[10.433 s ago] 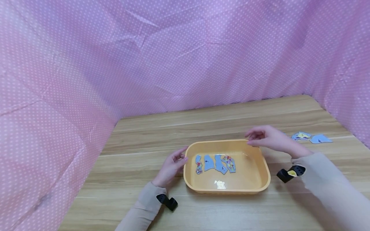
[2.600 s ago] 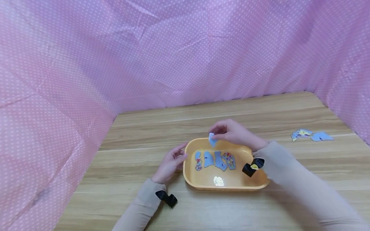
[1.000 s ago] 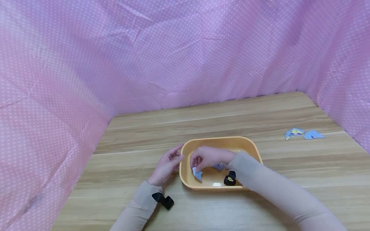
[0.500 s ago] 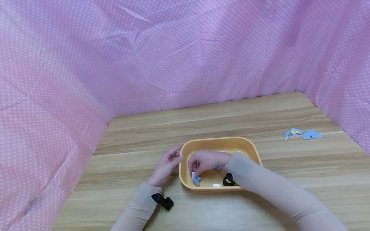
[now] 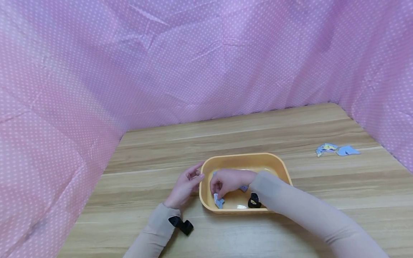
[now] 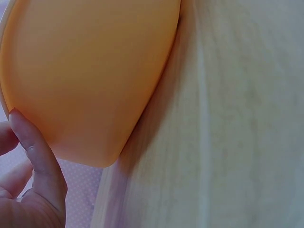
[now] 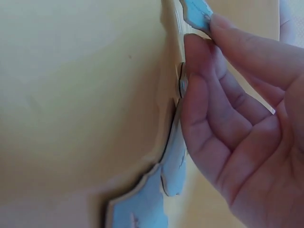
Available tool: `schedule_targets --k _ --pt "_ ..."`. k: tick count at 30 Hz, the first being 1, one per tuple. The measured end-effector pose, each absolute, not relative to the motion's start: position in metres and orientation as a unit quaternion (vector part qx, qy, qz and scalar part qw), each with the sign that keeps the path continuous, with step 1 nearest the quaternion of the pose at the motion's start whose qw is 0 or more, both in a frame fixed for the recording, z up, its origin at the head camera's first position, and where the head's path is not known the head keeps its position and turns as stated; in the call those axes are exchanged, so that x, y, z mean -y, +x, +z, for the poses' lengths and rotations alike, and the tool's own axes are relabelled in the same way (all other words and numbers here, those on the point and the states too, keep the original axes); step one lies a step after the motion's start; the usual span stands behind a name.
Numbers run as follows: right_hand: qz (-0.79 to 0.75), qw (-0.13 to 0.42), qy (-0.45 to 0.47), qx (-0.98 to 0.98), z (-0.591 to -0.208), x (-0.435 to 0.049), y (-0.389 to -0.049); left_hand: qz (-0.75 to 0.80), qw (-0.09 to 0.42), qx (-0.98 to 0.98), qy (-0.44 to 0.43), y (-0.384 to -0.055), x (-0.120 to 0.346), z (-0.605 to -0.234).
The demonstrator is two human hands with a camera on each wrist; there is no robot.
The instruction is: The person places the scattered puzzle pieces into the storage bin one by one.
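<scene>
A yellow-orange plastic tray (image 5: pixel 251 156) stands on the wooden table. My right hand (image 5: pixel 227 182) reaches down inside its left part, pinching a light-blue puzzle piece (image 5: pixel 219 201) between thumb and fingertips. In the right wrist view that piece (image 7: pixel 197 14) sticks out beyond the fingertips, and other blue pieces (image 7: pixel 137 202) lie below the hand. From above, the hand mostly covers these pieces, though a blue edge (image 5: pixel 244 188) shows beside it. My left hand (image 5: pixel 184 186) rests at the tray's left side, its thumb (image 6: pixel 35 147) touching the outer wall near the rim.
Several puzzle pieces, including a yellow-printed one (image 5: pixel 327 148) and a plain blue one (image 5: pixel 348 150), lie at the table's right. Behind the table (image 5: pixel 167 143) hangs a pink dotted cloth (image 5: pixel 193 64). Black cameras sit on both wrists.
My right hand has carried the puzzle piece from above the tray's back rim down into its front left part, then shifted slightly toward the front. The left hand stays at the tray's side.
</scene>
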State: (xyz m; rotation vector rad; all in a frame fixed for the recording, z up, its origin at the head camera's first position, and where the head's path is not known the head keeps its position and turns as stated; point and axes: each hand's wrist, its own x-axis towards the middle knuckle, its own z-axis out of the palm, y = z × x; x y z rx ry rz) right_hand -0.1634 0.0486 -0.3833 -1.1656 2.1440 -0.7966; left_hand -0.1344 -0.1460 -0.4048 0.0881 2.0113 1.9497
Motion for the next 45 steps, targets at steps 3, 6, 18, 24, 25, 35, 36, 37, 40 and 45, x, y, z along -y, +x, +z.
schedule_targets --k 3,6,18,24,25,35,36,37,40,45 --pt "-0.291 0.286 -0.434 -0.803 -0.383 -0.048 -0.163 0.687 0.17 -0.706 0.032 -0.134 0.147 -0.405" --pt "-0.287 0.29 -0.432 -0.804 -0.384 -0.048 -0.163 0.689 0.168 -0.705 0.029 -0.134 0.147 -0.405" --pt "-0.269 0.3 -0.438 -0.804 -0.387 -0.046 -0.164 0.691 0.162 -0.704 0.029 -0.133 0.148 -0.405" --pt "-0.27 0.305 -0.424 -0.809 -0.386 -0.046 -0.162 0.693 0.158 -0.703 0.031 -0.133 0.148 -0.406" --pt "-0.271 0.306 -0.421 -0.81 -0.386 -0.046 -0.162 0.692 0.159 -0.704 0.03 -0.133 0.148 -0.406" --pt "-0.284 0.289 -0.437 -0.803 -0.384 -0.051 -0.164 0.682 0.164 -0.712 0.028 -0.132 0.147 -0.405" --pt "-0.288 0.287 -0.437 -0.802 -0.383 -0.052 -0.165 0.683 0.163 -0.712 0.026 -0.132 0.147 -0.405" --pt "-0.291 0.285 -0.438 -0.802 -0.381 -0.054 -0.165 0.682 0.163 -0.712 0.026 -0.132 0.147 -0.406" --pt "-0.297 0.27 -0.448 -0.799 -0.373 -0.059 -0.168 0.68 0.162 -0.714 0.024 -0.132 0.146 -0.407" --pt "-0.319 0.256 -0.451 -0.793 -0.356 -0.068 -0.17 0.677 0.161 -0.718 0.03 -0.133 0.146 -0.406"
